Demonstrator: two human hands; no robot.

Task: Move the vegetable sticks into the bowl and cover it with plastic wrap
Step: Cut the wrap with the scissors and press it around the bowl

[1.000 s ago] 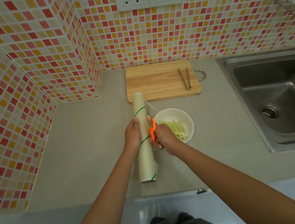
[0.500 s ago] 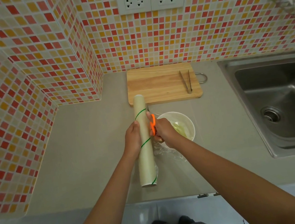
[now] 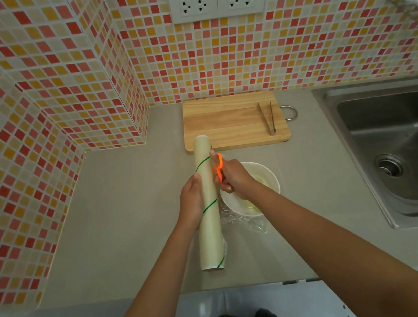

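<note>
A long roll of plastic wrap (image 3: 210,225) with green stripes lies on the counter, pointing away from me. My left hand (image 3: 192,202) grips it at the middle from the left. My right hand (image 3: 233,179) holds orange-handled scissors (image 3: 219,167) right beside the roll's far part. The white bowl (image 3: 267,177) stands just right of the roll, partly under my right wrist. Pale green vegetable sticks (image 3: 252,206) show dimly inside it under a sheet of clear film (image 3: 252,224), which trails crumpled on the counter at the bowl's near side.
A wooden cutting board (image 3: 224,121) lies against the back wall with metal tongs (image 3: 268,117) on its right part. A steel sink (image 3: 399,147) fills the right side. The tiled wall juts out at the left. The counter edge runs just below the roll's near end.
My right hand with the scissors has moved away from me along the roll. The film now lies over the bowl, blurring the sticks, and its near edge has dropped crumpled onto the counter.
</note>
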